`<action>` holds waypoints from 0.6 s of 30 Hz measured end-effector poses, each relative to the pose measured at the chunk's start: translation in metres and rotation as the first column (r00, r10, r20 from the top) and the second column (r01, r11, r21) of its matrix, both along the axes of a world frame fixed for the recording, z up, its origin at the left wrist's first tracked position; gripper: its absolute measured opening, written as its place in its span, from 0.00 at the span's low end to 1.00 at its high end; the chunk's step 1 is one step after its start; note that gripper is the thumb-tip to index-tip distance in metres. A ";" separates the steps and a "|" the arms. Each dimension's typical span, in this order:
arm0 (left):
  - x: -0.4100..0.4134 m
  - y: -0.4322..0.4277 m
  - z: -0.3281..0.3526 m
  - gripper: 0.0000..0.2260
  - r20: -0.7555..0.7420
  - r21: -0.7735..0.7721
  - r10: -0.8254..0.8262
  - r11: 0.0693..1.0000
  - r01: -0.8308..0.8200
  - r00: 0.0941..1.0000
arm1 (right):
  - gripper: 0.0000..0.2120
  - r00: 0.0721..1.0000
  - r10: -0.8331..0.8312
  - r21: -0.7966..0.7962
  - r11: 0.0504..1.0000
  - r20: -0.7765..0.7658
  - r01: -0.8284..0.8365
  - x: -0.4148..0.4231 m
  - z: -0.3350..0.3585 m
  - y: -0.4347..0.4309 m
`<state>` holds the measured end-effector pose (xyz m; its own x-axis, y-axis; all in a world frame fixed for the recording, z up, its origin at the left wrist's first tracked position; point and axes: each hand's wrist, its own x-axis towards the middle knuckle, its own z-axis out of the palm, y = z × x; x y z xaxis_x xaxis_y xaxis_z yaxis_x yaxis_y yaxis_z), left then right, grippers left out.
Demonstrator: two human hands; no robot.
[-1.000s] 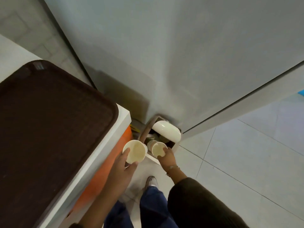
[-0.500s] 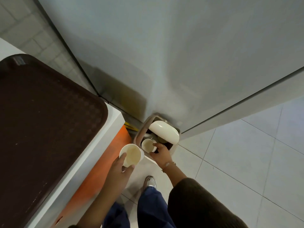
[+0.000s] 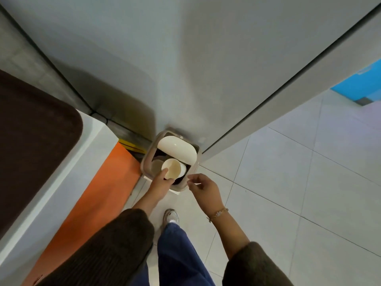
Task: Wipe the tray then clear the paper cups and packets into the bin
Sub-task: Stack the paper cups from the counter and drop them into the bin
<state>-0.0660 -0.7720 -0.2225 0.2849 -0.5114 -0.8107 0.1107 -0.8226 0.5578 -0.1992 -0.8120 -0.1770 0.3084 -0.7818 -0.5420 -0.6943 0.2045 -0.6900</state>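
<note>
1. While it hangs over the open mouth of the bin (image 3: pixel 147 159), the paper cup (image 3: pixel 174 171) is tilted so that its stained inside faces up toward the camera. The left hand (image 3: pixel 160 183) holds it from the near side, with one finger laid along its wall.
2. A second paper cup (image 3: pixel 156 166) lies inside the bin, just left of the held one and partly in shadow.
3. The bin's white swing lid (image 3: pixel 176 148) is tipped up across the far half of the opening.
4. The right hand (image 3: pixel 204 188) hovers just beside the bin's near right corner. Its fingers are loosely curled, thumb and forefinger close together, with nothing visible between them. A bracelet (image 3: pixel 218 213) sits on that wrist.
5. The bin stands on the tiled floor (image 3: pixel 288 182) against the grey wall (image 3: pixel 185 58), beside the orange side of the table (image 3: pixel 91 145).
6. On the table's white top lies the brown tray (image 3: pixel 37 131), with nothing on the part in view.
7. A pale shoe (image 3: pixel 170 216) shows below the bin.
</note>
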 end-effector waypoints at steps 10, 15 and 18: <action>0.009 0.009 0.094 0.13 0.123 -0.348 0.208 0.925 -0.154 0.970 | 0.06 0.979 0.005 -0.124 0.992 0.204 0.021 0.017 0.063 -0.014; 0.032 0.037 0.199 0.12 0.081 -0.610 0.346 0.759 -0.228 0.935 | 0.07 0.920 0.082 -0.213 0.977 0.384 0.002 0.058 0.126 -0.020; 0.060 0.064 0.254 0.11 0.082 -0.695 0.453 0.665 -0.275 0.888 | 0.07 0.858 0.168 -0.250 0.967 0.485 -0.048 0.094 0.170 -0.012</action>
